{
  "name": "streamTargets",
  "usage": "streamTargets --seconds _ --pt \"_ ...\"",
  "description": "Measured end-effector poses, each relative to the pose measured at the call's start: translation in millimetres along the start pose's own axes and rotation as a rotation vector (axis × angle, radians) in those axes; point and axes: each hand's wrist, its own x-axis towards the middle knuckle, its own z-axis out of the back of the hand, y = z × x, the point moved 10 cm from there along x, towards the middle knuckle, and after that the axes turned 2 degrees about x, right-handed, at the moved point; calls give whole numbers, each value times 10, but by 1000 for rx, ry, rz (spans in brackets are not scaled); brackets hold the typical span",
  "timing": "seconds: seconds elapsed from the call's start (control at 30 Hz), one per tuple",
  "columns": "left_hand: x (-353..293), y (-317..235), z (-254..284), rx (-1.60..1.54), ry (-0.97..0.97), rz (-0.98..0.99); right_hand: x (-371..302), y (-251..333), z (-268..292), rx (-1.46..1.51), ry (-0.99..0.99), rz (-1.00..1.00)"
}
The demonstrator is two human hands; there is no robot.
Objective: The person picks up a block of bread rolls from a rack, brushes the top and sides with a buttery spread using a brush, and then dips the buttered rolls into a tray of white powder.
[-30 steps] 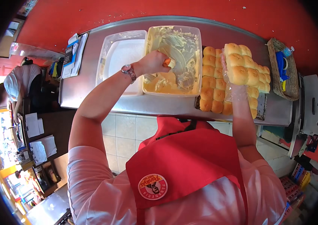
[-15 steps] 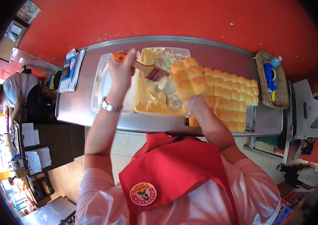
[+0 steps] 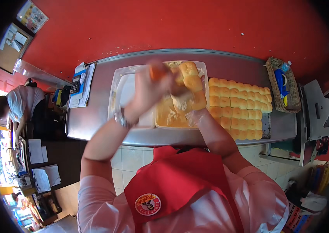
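Observation:
My left hand (image 3: pixel 143 95), wearing a metal watch, is closed around a pastry brush (image 3: pixel 158 72); both are blurred. Its bristles, loaded with creamy spread, meet the surface of a joined block of bread rolls (image 3: pixel 189 82). My right hand (image 3: pixel 197 117), in a clear plastic glove, supports that block from its lower side, tilted over a plastic tub (image 3: pixel 166 119) smeared with pale yellow spread. To the right, rows of golden rolls (image 3: pixel 240 101) sit on a dark metal tray (image 3: pixel 266 125).
Left of the spread tub is another translucent tub (image 3: pixel 123 91). A calculator (image 3: pixel 75 86) and papers (image 3: pixel 88 90) lie at the steel table's (image 3: pixel 90 123) left end. At its right end stands a wicker basket (image 3: pixel 295 95) holding a blue item. Another person (image 3: pixel 26 95) bends at far left.
My right hand has brought the block of rolls left, from beside the tray to over the spread tub. My left hand has swung the brush from the tub up against the rolls.

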Motion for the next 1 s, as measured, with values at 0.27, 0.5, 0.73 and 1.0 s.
streamTargets --seconds 0.27,0.5,0.73,1.0 --pt "266 34 47 39 -30 -218 -66 35 -77 122 93 25" --pt "-858 -693 -569 90 279 -670 23 261 29 187 255 -2" --pt "949 515 206 -175 -259 146 -110 251 -244 217 284 -53" --pt "-1059 -898 -1043 123 470 -874 -29 682 -494 212 797 -107"
